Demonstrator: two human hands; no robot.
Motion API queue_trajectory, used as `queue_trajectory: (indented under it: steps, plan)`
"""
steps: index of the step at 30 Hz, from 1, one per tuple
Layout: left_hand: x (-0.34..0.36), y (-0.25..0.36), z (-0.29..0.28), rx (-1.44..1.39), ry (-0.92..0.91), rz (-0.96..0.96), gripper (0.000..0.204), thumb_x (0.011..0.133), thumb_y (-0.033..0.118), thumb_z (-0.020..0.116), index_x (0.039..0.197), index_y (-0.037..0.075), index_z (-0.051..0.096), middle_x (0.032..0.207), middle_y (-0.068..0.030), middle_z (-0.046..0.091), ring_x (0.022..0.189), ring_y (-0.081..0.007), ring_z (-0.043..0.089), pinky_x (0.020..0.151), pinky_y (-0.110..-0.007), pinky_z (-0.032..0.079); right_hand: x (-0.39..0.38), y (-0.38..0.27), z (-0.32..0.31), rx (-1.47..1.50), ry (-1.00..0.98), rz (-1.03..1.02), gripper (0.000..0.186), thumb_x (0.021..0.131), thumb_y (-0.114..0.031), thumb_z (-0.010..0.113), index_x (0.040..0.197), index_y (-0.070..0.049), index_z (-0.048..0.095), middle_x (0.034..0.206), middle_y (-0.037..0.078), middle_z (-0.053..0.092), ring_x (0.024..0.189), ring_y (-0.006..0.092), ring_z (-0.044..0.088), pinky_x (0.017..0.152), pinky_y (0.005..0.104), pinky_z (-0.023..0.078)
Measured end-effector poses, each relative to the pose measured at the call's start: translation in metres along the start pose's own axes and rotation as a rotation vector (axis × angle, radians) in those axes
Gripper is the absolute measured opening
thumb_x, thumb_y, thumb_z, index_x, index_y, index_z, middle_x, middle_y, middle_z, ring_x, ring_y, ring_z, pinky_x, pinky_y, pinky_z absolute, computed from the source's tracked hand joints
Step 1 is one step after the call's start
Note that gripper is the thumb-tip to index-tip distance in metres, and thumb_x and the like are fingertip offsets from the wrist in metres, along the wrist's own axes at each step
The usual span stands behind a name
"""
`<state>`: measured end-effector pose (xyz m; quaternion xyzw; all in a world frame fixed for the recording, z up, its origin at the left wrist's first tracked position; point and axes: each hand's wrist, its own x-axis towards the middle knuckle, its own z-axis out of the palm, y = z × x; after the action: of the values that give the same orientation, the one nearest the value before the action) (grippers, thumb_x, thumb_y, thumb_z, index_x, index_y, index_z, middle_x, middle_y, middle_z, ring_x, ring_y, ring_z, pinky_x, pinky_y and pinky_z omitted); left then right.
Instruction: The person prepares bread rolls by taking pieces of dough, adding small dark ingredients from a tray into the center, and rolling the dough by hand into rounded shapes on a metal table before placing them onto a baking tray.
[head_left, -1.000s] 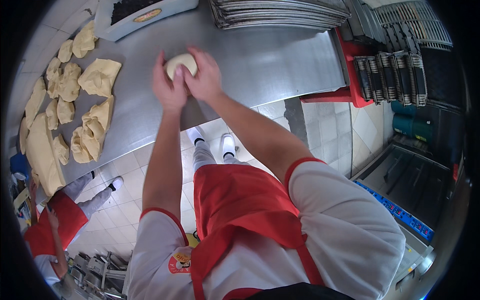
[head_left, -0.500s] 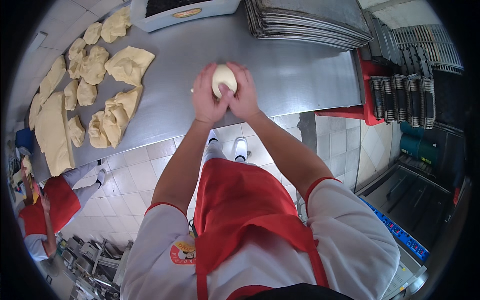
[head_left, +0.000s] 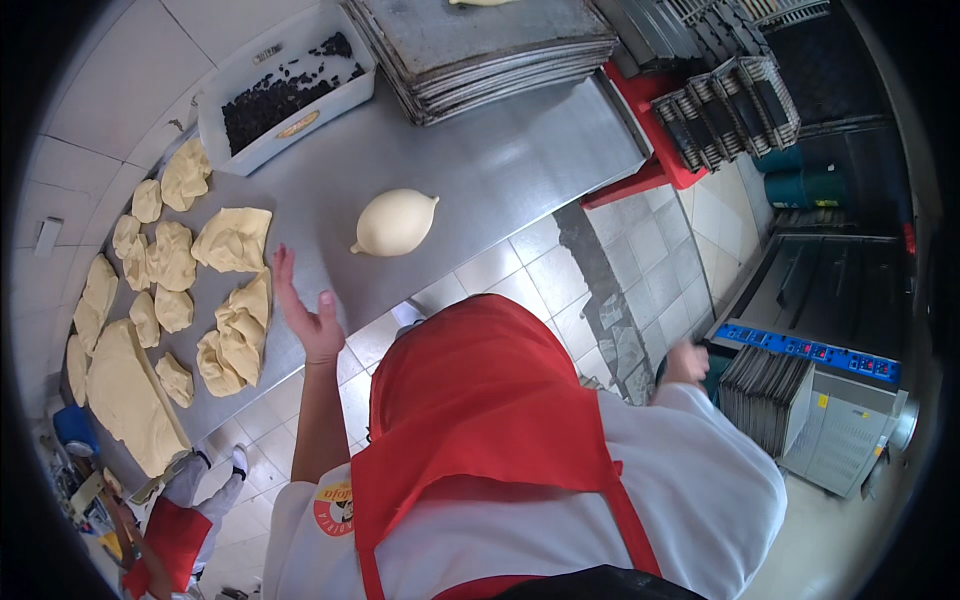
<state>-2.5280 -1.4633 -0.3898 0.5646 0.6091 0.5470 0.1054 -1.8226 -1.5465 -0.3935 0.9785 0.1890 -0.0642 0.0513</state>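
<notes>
Two hands [head_left: 314, 325] [head_left: 686, 364], right seemingly curled, released one dough-lump [head_left: 395, 223].

Table [head_left: 480, 160], centre: smooth metal, dull sheen. Dough ball [head_left: 396, 223], centre: smooth, matt. Dough pieces [head_left: 232, 240], left: matt, uneven surfaces. Tub [head_left: 345, 104], upper left: smooth pale plastic. Trays [head_left: 490, 38], top: metal, scuffed. Apron [head_left: 480, 400], lower centre: matt cloth.

Head view: worn on your head, left unit of a side-by-side pair. Faces steeply down, past your red apron [head_left: 480, 430], which sits close and fills the lower middle. Desk [head_left: 485, 170] farther off, across upper left and centre, its front edge slanting up to the right. Fisheye wide enough to take in your left hand [head_left: 312, 318] and your right hand [head_left: 686, 362], plus floor [head_left: 640, 250] and tiled wall [head_left: 110, 90]. Upright, unmirrored: picture left is your left.
</notes>
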Motion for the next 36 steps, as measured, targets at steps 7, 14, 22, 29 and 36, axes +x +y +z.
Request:
queue_trajectory:
  steps: [7,14,22,29,36]
  plan:
    - [0.050,0.040,0.198,-0.081,-0.489,0.065,0.076,0.098,0.034,0.072,0.156,-0.006,0.043,0.164,-0.0298,0.041,0.156,-0.0473,0.035,0.128,-0.051,0.031,-0.025,0.135,0.085,0.101,-0.176,0.004,0.074,0.083,-0.018,0.082,0.150,-0.005,0.053,0.151,0.022,0.058,0.141,0.0364,0.056,0.115,0.0438,0.048]
    - [0.073,0.084,0.412,0.711,-0.658,0.036,0.101,0.096,0.069,0.059,0.168,0.003,0.031,0.175,-0.0267,0.023,0.165,-0.0440,0.009,0.133,-0.060,0.003,-0.023,-0.072,0.061,0.370,-0.253,-0.957,0.059,0.094,-0.021,0.078,0.147,-0.002,0.059,0.155,0.018,0.057,0.141,0.0356,0.057,0.115,0.0436,0.048]
    - [0.022,0.202,0.345,-0.728,-1.814,-0.332,0.063,0.111,0.044,0.054,0.160,0.004,0.049,0.165,-0.0181,0.048,0.158,-0.0312,0.039,0.129,-0.040,0.031,0.100,-0.280,-0.042,0.751,-0.211,-0.761,0.026,0.102,-0.022,0.076,0.102,0.004,0.076,0.074,0.010,0.068,0.065,0.0140,0.063,0.064,0.0338,0.050]
    - [-0.150,0.203,0.105,-0.089,-0.950,-0.882,0.065,0.113,0.057,0.037,0.168,0.022,0.039,0.177,-0.0101,0.030,0.164,-0.0378,0.022,0.133,-0.051,0.013,-0.056,-0.429,-0.005,0.353,-0.780,-1.829,0.021,0.097,-0.024,0.078,0.106,-0.005,0.079,0.109,0.013,0.071,0.080,0.0238,0.071,0.073,0.0372,0.057]
    - [-0.418,0.195,0.028,0.683,-0.102,-1.771,0.064,0.103,0.056,0.061,0.140,0.005,0.070,0.142,-0.0257,0.067,0.138,-0.0399,0.060,0.119,-0.047,0.045,-0.298,-0.474,0.015,0.202,-0.323,-2.830,0.097,0.073,-0.038,0.094,0.159,-0.027,0.052,0.168,0.015,0.034,0.151,0.0427,0.039,0.121,0.0506,0.044]
